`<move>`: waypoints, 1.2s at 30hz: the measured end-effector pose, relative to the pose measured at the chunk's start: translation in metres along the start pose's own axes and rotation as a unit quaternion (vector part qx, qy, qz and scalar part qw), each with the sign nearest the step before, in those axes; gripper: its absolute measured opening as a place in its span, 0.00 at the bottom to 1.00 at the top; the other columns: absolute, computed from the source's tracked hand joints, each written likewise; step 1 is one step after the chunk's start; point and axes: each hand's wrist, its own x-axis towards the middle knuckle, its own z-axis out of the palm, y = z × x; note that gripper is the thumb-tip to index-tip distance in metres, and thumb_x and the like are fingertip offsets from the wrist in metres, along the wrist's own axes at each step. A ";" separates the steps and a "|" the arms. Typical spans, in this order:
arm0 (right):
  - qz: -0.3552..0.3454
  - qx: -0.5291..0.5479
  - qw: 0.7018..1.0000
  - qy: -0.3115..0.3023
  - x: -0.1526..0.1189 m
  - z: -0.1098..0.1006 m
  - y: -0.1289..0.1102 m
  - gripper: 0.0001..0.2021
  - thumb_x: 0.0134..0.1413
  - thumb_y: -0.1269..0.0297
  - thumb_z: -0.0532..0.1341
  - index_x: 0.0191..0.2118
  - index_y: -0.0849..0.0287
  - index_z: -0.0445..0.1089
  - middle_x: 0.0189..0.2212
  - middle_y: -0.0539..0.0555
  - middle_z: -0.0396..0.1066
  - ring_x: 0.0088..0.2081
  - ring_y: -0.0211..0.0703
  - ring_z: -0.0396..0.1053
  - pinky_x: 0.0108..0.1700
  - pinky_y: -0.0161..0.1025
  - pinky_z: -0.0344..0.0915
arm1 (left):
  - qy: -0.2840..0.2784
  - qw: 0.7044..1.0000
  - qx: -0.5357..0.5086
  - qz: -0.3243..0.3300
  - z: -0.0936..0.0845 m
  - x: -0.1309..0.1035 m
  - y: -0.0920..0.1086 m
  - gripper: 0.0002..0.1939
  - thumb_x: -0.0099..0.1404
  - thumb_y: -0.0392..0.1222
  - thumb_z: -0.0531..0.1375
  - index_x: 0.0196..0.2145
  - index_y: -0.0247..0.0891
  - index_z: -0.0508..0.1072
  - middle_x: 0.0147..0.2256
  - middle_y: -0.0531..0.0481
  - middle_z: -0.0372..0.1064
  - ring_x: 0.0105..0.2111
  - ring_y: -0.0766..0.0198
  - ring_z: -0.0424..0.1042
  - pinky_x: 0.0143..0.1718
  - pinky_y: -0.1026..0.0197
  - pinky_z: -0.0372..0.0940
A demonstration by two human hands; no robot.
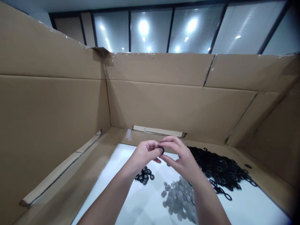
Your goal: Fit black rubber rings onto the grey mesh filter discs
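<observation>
Between both hands, above the white board, is a small black ring (162, 150). My left hand (145, 153) pinches it between thumb and fingers. From the other side, my right hand (180, 155) curves around the same ring, its thumb and fingertips at the rim. Whether a disc sits inside the ring is too small to tell. Below my right wrist lies a heap of flat grey discs (179, 200). Under my left hand is a small group of black rings with grey centres (143, 175), partly hidden by the forearm. A large pile of black rings (220, 168) spreads to the right.
A white board (136, 203) forms the work surface. Tall cardboard walls (159, 106) enclose it at the back and sides. Cardboard strips (65, 165) run along the left wall's foot. One loose ring (248, 166) lies beyond the board's right edge.
</observation>
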 end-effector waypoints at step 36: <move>0.008 -0.020 0.996 0.087 0.002 0.016 0.008 0.11 0.54 0.70 0.66 0.40 0.53 0.64 0.41 0.53 0.67 0.44 0.47 0.69 0.45 0.45 0.68 | 0.004 1.000 0.000 0.003 0.001 0.000 0.002 0.13 0.59 0.46 0.66 0.28 0.34 0.69 0.25 0.54 0.62 0.27 0.70 0.63 0.33 0.64 0.63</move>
